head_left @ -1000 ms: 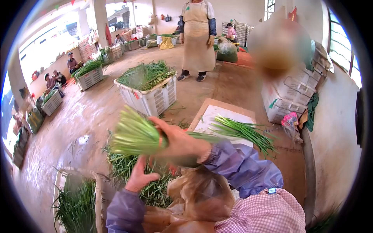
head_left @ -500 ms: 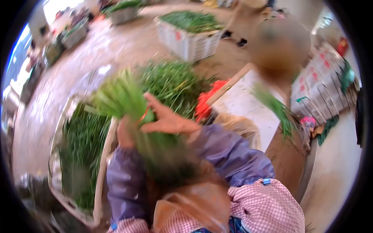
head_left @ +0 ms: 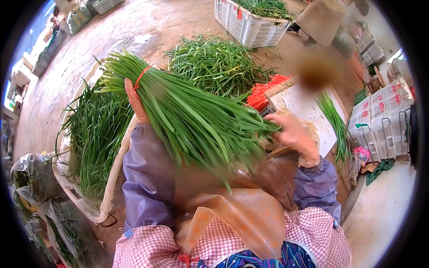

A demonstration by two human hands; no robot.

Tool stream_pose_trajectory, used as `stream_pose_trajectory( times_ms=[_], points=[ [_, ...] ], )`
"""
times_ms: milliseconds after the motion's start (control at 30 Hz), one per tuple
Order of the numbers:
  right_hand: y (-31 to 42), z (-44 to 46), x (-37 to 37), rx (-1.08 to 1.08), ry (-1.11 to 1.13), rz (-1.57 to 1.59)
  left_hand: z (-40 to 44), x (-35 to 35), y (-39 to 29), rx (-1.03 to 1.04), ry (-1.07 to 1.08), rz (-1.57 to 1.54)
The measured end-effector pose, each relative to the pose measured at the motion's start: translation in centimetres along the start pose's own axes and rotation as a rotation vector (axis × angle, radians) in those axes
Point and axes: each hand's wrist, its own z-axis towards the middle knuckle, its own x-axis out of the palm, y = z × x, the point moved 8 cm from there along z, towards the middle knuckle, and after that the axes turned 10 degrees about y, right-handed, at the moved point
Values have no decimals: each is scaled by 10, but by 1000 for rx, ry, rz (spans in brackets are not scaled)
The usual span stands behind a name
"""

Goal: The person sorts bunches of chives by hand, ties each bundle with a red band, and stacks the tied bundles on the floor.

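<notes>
A large bunch of long green leafy stalks [head_left: 192, 107], tied near its pale end with a red band [head_left: 141, 77], lies slantwise across the view in front of me. My left hand [head_left: 136, 102] grips it from below beside the band. At the leafy tips on the right is my right hand [head_left: 292, 134], its fingers curled at the leaf ends; whether they pinch any leaves is hard to tell. A few loose stalks [head_left: 333, 123] rest on the white board [head_left: 304, 105] to the right.
A white crate [head_left: 109, 196] of greens stands at the left, with a heap of greens [head_left: 214, 64] beyond the bunch. Red strips [head_left: 263, 91] lie beside the board. Another crate [head_left: 252, 31] is at the top, stacked crates [head_left: 380, 125] at the right. A person's apron [head_left: 319, 20] shows above.
The view has tilted down. The bunch has swung out across the front, leaves to the right. My right hand has left the band and moved to the leaf tips; my left hand now holds the bunch.
</notes>
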Motion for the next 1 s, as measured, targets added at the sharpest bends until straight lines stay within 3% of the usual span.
stream_pose_trajectory(
  times_ms=[33, 67, 133, 167, 233, 267, 333, 433, 533, 633, 767, 833, 900, 1000],
  points=[
    [-6, -14, -20, 51, -144, -108, -1, 3, 1, 5, 33, -80],
    [-11, -21, -25, 49, -138, -104, -2, -6, -1, 39, -39, -42],
    [-15, -57, -69, 21, -737, -73, 1, -14, -1, 66, -49, -19],
    [-5, -60, -69, 21, -734, -69, 2, -11, -3, 91, -53, -3],
    [15, -61, -55, -191, -631, 694, 1, -3, 3, 74, 2, 20],
    [42, -52, -36, -287, -451, 816, 3, -6, 4, 79, -28, 26],
    [70, -36, 4, -142, -164, 764, 3, -6, 8, 75, -67, 33],
    [74, -14, 38, -116, -19, 771, 7, -14, 8, 66, 45, 10],
    [79, 0, 72, 67, 219, 1025, 7, -21, 6, 71, 22, 59],
    [94, 7, 84, -20, 340, 953, 8, -22, 6, 62, -11, 94],
    [71, 2, 50, -112, -122, 1037, 6, -13, 5, 39, -12, 84],
    [62, -12, 17, -279, -368, 1236, 3, -14, 4, 72, -136, 99],
    [50, -24, -15, -517, -401, 1343, 3, -23, 7, 59, -85, 50],
    [59, -48, -20, -453, -410, 1247, 6, -23, 8, 53, -2, -1]
  ],
)
